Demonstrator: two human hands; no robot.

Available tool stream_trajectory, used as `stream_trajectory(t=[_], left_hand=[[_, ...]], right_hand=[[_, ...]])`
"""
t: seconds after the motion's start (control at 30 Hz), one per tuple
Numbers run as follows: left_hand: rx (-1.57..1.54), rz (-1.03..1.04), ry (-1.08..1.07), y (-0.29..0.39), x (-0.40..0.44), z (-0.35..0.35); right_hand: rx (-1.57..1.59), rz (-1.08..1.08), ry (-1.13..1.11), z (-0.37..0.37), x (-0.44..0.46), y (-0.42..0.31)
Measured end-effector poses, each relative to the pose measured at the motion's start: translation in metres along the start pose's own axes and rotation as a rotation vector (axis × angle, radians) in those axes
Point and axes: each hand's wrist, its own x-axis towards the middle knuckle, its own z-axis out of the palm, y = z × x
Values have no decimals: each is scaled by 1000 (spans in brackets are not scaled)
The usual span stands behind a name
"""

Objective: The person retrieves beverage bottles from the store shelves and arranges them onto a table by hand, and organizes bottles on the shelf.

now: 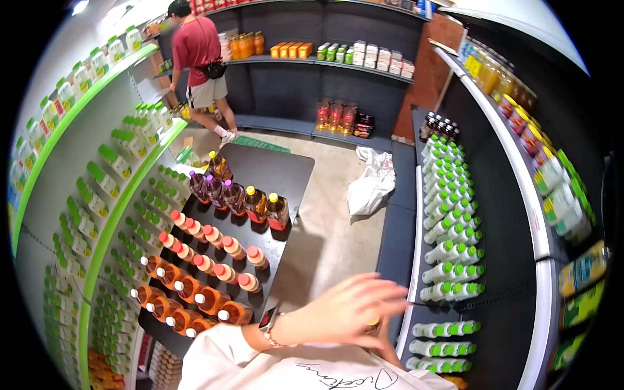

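My left hand (348, 312) reaches across in front of my chest, fingers stretched out and apart, with a watch (268, 318) and a bracelet on the wrist. Nothing shows in its fingers. My right hand (389, 343) is mostly hidden behind it, close to my shirt; its fingers are covered. A small yellowish spot (372, 323) shows between the hands, too little to name. To the left, a dark table (286, 170) bears rows of orange-brown bottles with white caps (188, 288), pinkish bottles with red caps (233, 247), and dark bottles with purple or yellow caps (255, 204).
Green-capped white bottles (448, 221) line the right shelf; more fill the green-edged left shelves (97, 279). A white plastic bag (372, 185) lies on the floor (325, 240). At the back left, a person in a red shirt (197, 45) stands by the dark wall shelves (279, 97).
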Motion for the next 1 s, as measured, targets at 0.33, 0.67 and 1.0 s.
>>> stream_trajectory(t=[0.33,0.67,1.0], left_hand=[[179,588,532,-18,92,-44],[202,-356,140,-226,18,-90],[485,-600,120,-363,-41,-157]], right_hand=[[-4,43,-181,-2,119,0],[-351,-190,-400,64,262,7],[-286,20,-829,160,466,88]])
